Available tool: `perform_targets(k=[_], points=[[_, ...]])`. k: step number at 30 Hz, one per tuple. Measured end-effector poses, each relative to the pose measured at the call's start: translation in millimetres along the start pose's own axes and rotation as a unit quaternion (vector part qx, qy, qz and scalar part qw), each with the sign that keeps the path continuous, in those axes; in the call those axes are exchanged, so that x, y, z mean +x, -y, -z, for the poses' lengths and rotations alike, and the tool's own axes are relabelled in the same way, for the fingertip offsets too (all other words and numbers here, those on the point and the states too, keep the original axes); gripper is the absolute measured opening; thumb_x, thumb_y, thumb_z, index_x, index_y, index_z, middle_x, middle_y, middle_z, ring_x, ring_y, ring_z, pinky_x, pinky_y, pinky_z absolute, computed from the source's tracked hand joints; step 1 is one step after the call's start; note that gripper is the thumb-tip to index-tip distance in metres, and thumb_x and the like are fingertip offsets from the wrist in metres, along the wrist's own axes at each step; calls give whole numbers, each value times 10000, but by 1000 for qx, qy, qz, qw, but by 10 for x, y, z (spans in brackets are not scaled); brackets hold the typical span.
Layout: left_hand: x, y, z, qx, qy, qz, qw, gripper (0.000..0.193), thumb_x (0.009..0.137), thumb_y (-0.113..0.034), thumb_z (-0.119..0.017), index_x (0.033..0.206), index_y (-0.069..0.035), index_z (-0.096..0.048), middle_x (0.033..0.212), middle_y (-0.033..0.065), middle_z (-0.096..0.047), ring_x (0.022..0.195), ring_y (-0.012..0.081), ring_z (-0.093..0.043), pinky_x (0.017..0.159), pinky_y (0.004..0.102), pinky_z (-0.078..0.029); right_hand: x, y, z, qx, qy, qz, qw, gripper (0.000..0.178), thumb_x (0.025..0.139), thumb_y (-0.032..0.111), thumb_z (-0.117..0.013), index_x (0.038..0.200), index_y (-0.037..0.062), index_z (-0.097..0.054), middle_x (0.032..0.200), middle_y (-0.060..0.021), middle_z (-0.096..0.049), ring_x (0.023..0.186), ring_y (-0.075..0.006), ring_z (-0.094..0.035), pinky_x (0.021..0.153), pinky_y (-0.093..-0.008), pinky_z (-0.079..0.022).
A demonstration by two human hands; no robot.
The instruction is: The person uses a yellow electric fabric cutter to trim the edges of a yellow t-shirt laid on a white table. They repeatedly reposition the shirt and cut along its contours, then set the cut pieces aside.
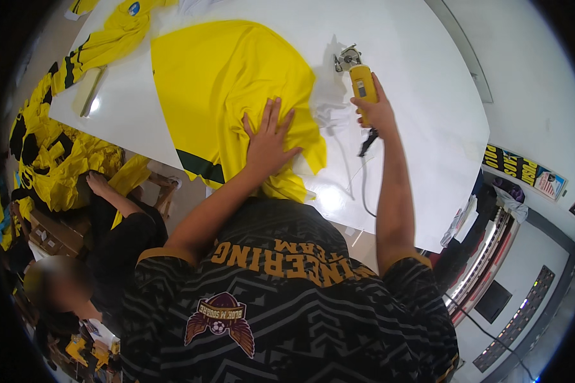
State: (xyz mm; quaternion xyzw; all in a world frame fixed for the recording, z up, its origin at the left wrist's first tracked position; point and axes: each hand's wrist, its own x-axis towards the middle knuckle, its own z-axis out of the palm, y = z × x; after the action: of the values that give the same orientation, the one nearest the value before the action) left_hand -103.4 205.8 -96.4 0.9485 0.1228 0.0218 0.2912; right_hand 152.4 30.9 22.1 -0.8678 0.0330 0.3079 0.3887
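A large piece of yellow fabric (195, 73) with a dark band at its lower left edge lies bunched on the white table (421, 83). My left hand (269, 145) rests on it with the fingers spread, pressing the folds. To the right of the fabric, my right hand (377, 110) is wrapped around the yellow body of an electric rotary fabric cutter (363, 86). The metal head of the cutter points away from me, apart from the fabric. Its cord (366, 185) trails from the handle back toward the near table edge.
A person in dark clothes (131, 239) sits at the left, one hand near a heap of yellow and black fabric (64, 163). More yellow cloth (112, 41) lies at the far left of the table, near a pale flat bar (89, 89). Shelves (479, 262) stand at the right.
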Motion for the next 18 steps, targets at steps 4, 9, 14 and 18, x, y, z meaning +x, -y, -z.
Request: perform_targets(k=[4, 9, 14, 18], points=[[-11, 204, 98, 40, -25, -14, 999, 1011, 967, -713, -704, 1771, -193, -381, 1899, 147, -190, 1762, 306, -163, 1266, 835, -34, 326, -95, 630, -30, 46, 1, 999, 1007, 882, 125, -941, 1748, 304, -458, 1046, -77, -744, 692, -154, -691, 602, -340, -657], [-13, 470, 297, 94, -39, 19, 995, 949, 1013, -636, -683, 1777, -169, -366, 1893, 123, -220, 1753, 298, -199, 1315, 755, -65, 540, -305, 1042, -137, 7, -5, 991, 866, 915, 166, -940, 1688, 289, -569, 948, -59, -749, 684, -160, -713, 628, -343, -679], [-24, 603, 324, 104, -65, 32, 992, 838, 1026, -393, -678, 1764, -132, -379, 1883, 110, -262, 1749, 265, -216, 1353, 648, -111, 774, -777, 1391, -251, -58, 72, 964, 820, 879, 277, -947, 1635, 244, -632, 1148, -112, -835, 912, -183, -794, 818, -372, -679], [-23, 583, 370, 127, -71, 41, 989, 801, 1007, -265, -652, 1752, -118, -397, 1879, 101, -281, 1745, 252, -231, 1357, 610, -137, 881, -1164, 1388, -267, -127, 172, 940, 816, 888, 315, -948, 1625, 173, -627, 1189, -148, -830, 977, -270, -800, 880, -387, -656]])
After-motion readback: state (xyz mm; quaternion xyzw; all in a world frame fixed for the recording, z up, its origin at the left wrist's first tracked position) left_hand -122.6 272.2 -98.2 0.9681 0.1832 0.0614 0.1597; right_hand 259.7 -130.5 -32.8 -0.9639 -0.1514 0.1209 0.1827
